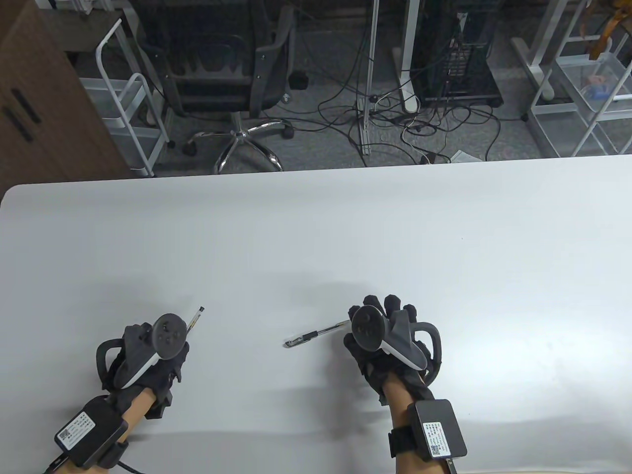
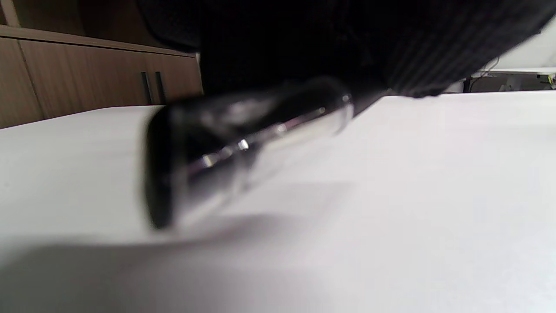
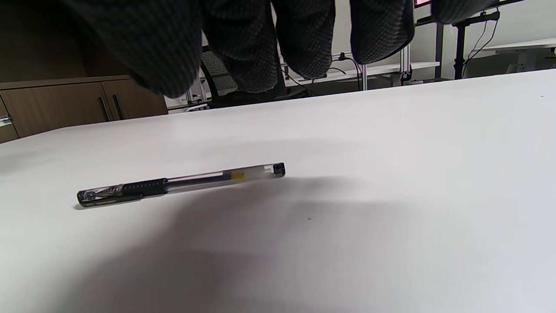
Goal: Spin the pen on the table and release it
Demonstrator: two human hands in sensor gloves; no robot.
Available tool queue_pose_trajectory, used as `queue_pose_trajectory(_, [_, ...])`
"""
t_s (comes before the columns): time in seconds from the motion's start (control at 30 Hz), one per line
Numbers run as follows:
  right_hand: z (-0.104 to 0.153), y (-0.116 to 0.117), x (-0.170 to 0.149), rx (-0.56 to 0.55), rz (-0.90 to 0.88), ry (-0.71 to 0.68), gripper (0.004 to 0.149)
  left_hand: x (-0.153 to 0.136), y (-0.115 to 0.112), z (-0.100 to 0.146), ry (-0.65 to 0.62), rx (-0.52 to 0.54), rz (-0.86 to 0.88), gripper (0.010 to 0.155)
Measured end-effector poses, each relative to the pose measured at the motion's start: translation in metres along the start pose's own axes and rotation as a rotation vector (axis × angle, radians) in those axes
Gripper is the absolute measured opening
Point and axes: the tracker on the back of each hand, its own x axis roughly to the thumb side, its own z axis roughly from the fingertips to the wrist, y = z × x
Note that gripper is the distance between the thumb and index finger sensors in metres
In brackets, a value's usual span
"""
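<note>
A clear pen with a black grip (image 1: pixel 316 335) lies flat on the white table (image 1: pixel 316 232), its capped end to the left; it also shows in the right wrist view (image 3: pixel 182 182). My right hand (image 1: pixel 375 308) hovers over the pen's right end with the fingers (image 3: pixel 304 43) spread and apart from it. My left hand (image 1: pixel 173 355) is curled around a second pen (image 1: pixel 196 316), whose thin end sticks out past the fingers towards the far right. In the left wrist view that pen (image 2: pixel 243 143) comes out blurred from under the glove (image 2: pixel 347 39), close above the table.
The table's far edge (image 1: pixel 316 170) runs across the middle of the table view. Beyond it are an office chair (image 1: pixel 222 64), white racks and floor cables. A brown cabinet (image 1: pixel 34 98) stands at the far left.
</note>
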Motion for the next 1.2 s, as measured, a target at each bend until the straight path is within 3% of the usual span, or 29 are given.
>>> queue_pose_trajectory(0.27, [-0.001,0.001,0.0,0.013,0.012,0.005,0.065,0.003,-0.024,-0.009,0.012,-0.04,-0.096,0.054])
queue_pose_trajectory(0.43, [-0.001,0.001,0.0,0.019,0.019,0.007,0.065,0.002,-0.044,-0.014,0.058,-0.118,-0.164,0.056])
queue_pose_trajectory(0.9, [-0.001,0.004,0.005,0.034,0.035,-0.008,0.064,0.002,-0.042,-0.013,0.061,-0.079,-0.154,0.051])
queue_pose_trajectory(0.97, [0.0,0.003,0.005,0.035,0.03,-0.009,0.064,0.0,-0.033,-0.013,0.049,-0.031,-0.151,0.046])
queue_pose_trajectory(1.07, [0.0,0.001,0.003,0.025,0.014,-0.009,0.064,-0.009,-0.008,-0.013,0.029,0.058,0.04,0.044])
queue_pose_trajectory(1.2, [0.0,0.002,0.001,0.028,0.008,-0.004,0.064,-0.023,0.006,-0.009,0.015,0.069,0.203,0.046])
